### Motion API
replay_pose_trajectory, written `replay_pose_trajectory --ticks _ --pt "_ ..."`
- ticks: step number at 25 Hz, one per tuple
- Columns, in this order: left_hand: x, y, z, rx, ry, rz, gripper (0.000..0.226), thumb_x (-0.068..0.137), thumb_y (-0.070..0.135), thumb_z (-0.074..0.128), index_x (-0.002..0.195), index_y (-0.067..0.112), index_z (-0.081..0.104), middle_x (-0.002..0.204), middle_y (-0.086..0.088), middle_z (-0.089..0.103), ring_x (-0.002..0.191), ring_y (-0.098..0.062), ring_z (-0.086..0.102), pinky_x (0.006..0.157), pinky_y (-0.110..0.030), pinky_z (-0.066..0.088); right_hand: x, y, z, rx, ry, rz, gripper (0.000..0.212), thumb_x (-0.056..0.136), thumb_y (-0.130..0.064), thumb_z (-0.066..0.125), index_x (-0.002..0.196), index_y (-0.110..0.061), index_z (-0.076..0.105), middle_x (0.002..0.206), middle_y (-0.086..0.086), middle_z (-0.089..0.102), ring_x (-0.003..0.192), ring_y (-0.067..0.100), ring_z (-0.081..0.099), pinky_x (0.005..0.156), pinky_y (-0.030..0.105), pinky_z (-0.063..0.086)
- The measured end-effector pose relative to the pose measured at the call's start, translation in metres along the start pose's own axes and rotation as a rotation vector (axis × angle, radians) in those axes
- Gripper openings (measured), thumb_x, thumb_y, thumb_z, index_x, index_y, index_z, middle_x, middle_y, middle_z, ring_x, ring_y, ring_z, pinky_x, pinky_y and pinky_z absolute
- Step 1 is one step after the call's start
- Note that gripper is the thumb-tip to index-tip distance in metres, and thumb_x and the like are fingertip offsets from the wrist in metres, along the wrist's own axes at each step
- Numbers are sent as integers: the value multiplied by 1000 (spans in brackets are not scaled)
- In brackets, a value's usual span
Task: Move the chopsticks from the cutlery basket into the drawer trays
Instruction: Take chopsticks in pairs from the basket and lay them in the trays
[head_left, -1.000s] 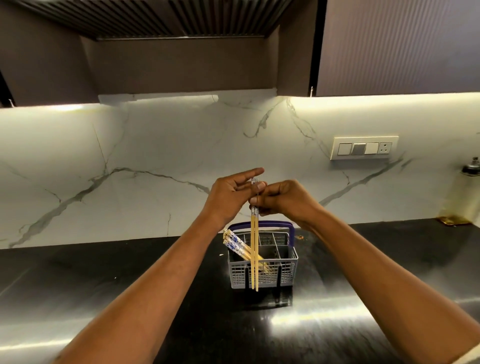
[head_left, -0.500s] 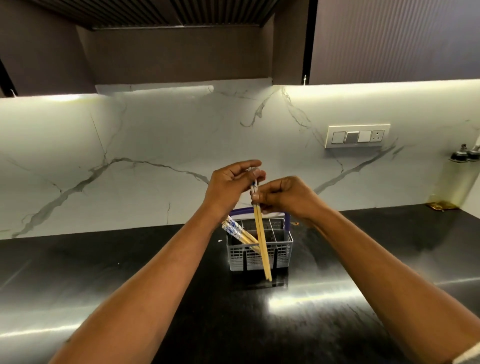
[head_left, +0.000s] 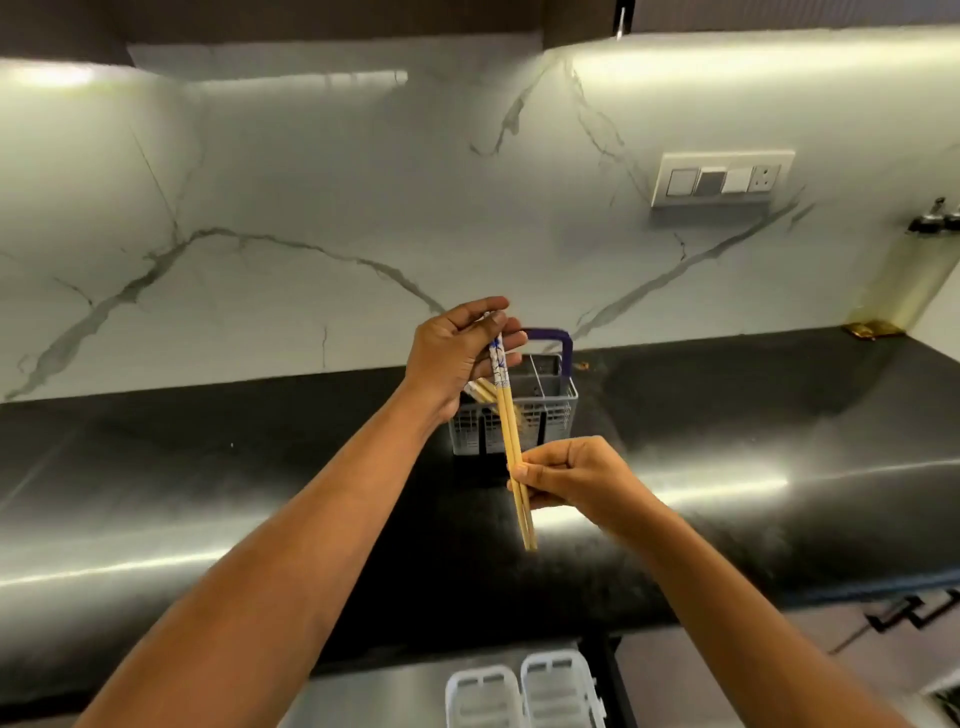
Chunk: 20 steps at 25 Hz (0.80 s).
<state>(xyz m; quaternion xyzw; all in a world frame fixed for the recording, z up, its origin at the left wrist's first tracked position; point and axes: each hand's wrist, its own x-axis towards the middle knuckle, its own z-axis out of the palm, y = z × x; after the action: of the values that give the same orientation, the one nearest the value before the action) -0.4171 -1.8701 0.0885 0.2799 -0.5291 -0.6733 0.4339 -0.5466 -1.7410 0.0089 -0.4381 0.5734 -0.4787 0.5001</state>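
Chopsticks (head_left: 511, 447), a pair held side by side, are out of the basket and gripped at both ends: the left hand (head_left: 457, 353) curls its fingers round the patterned blue-and-white tops, while the right hand (head_left: 576, 480) pinches the plain wooden shafts lower down between thumb and curled fingers, leaving the tips to project below it. The pair hangs nearly upright, tilted slightly, in front of the cutlery basket (head_left: 550, 410) and touching neither it nor the black counter (head_left: 208, 467). The basket, grey with a purple handle (head_left: 558, 338), stands on the counter against the marble wall (head_left: 311, 208); more chopsticks (head_left: 480, 389) lean in its left compartment, partly hidden by the left hand, so their count cannot be told. At the lower edge of the view two white drawer trays (head_left: 519, 696) show below the counter front; the visible parts hold no chopsticks. Judged from this arrangement, the task is at an early to middle stage: one pair is lifted and being squared up, its placing in a tray is not yet done, and the remaining chopsticks in the basket are left to transfer.
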Motion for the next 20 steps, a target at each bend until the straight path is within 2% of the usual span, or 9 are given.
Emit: replay_pose_trajectory --ticks 3,6,10,15,20 --pt "-33 -54 -5 -2 7 -118 17 95 5 59 109 8 69 96 -15 75 87 -25 76 76 -38 64 -27 48 4 -19 -24 165 14 89 -8 70 100 0 75 88 15 78 83 23 76 79 32 63" --pt "-78 -121 -12 -33 43 -258 16 96 5 59 109 10 68 96 -15 73 82 -22 75 74 -37 64 -62 106 15 64 10 279 14 89 -7 70 99 -1 75 90 18 77 83 26 76 76 30 62" --pt "-136 -189 -21 -64 100 -418 20 97 4 57 115 6 65 96 -14 73 84 -21 75 75 -36 64 -103 166 27 48 -23 390 11 92 -8 67 97 -6 77 89 12 79 85 24 76 77 29 62" --pt "-177 -229 -24 -63 63 -493 20 96 4 57 112 9 68 101 -16 75 94 -26 75 78 -37 64 -136 208 36 76 0 488 14 93 -3 64 99 -2 76 92 11 79 85 21 76 75 26 61" --pt "-194 -252 -31 24 29 -635 17 95 17 62 111 15 68 110 -17 74 102 -28 73 80 -35 62 -152 249 44 -44 81 560 15 92 -6 67 90 -16 78 92 10 78 89 26 75 82 31 62"
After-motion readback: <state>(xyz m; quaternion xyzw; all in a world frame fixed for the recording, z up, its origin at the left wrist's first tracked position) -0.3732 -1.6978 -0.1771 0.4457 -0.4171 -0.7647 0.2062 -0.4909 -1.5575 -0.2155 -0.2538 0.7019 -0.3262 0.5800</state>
